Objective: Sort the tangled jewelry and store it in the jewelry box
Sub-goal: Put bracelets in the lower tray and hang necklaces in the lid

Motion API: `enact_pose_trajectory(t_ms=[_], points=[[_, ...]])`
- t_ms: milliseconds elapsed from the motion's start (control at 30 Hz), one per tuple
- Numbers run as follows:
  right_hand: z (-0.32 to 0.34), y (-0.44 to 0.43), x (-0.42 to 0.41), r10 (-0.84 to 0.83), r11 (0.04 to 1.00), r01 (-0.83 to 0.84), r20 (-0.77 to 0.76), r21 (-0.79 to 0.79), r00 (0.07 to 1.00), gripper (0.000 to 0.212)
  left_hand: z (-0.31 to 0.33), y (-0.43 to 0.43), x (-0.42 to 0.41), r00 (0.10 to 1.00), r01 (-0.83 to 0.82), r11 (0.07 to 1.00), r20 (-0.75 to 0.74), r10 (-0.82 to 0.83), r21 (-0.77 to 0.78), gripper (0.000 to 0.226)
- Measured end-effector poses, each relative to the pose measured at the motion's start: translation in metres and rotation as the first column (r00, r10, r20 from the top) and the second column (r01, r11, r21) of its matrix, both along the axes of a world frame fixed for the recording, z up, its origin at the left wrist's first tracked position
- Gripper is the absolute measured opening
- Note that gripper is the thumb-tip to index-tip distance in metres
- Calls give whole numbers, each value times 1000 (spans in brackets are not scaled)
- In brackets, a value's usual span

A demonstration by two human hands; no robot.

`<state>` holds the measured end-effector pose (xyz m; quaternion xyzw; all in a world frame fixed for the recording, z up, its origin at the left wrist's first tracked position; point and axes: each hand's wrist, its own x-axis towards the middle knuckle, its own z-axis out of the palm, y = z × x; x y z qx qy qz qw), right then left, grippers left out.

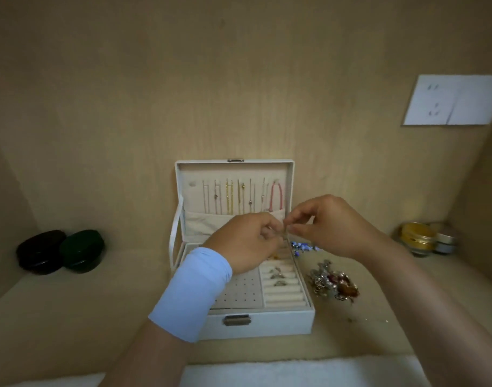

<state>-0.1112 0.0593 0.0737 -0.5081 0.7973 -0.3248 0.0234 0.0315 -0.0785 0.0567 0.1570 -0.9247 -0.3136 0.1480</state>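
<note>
View from a head camera looking down into a pale wooden alcove whose floor serves as the worktop (99, 317). Clock directions below take the box as the dial's centre, with twelve pointing away from the person.

A white rectangular jewelry box (281, 322) with a bronze front clasp sits open at the middle of the worktop. Its lid (179, 185) stands upright at twelve o'clock. A row of thin gold and silver necklaces (229, 196) and one pink cord loop (277, 195) hang inside it above a fabric pocket. In the tray, a cream perforated earring panel (239, 291) lies on the left. On the right, cream ring rolls hold a few silver rings (277, 275).

Both hands hover over the back of the tray, fingertips nearly meeting. The left hand (247, 241), with a light blue sleeve band (191, 291) round its wrist, and the bare right hand (328, 227) each pinch a small thin piece of jewelry (286, 231). It is too fine to identify.

At three o'clock, just beside the box, lies a tangled heap of silver, red and amber jewelry (334, 283). At two o'clock, a strand of blue beads (302, 247) touches the box edge, partly hidden under the right hand.

Well off at nine o'clock, a round black case (41, 251) and a round dark green case (83, 251) sit touching. Far out at three o'clock stand a glass jar with a gold lid (418, 237) and a smaller pale jar (444, 241). A white paper sheet (451, 100) is fixed to the back wall at one o'clock. A white cloth (295, 370) lines the near edge at six.
</note>
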Motion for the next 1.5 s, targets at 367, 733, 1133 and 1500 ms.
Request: enact_pose_trajectory(t_ms=[367, 733, 1133, 1500], points=[[-49, 134, -58, -142, 946, 102, 110, 308, 984, 12, -34, 133, -80, 961, 237, 966, 172, -217, -107, 19], [-88, 140, -63, -85, 929, -15, 254, 369, 964, 6, -63, 147, -90, 919, 236, 870, 390, -55, -432, 12], [-89, 145, -61, -44, 971, -50, 382, 232, 923, 14, -62, 136, -79, 951, 208, 920, 291, -110, -332, 16], [-48, 135, -47, 108, 994, -78, 590, -76, 800, 20, -33, 115, -64, 983, 182, 739, -151, -109, 649, 20]])
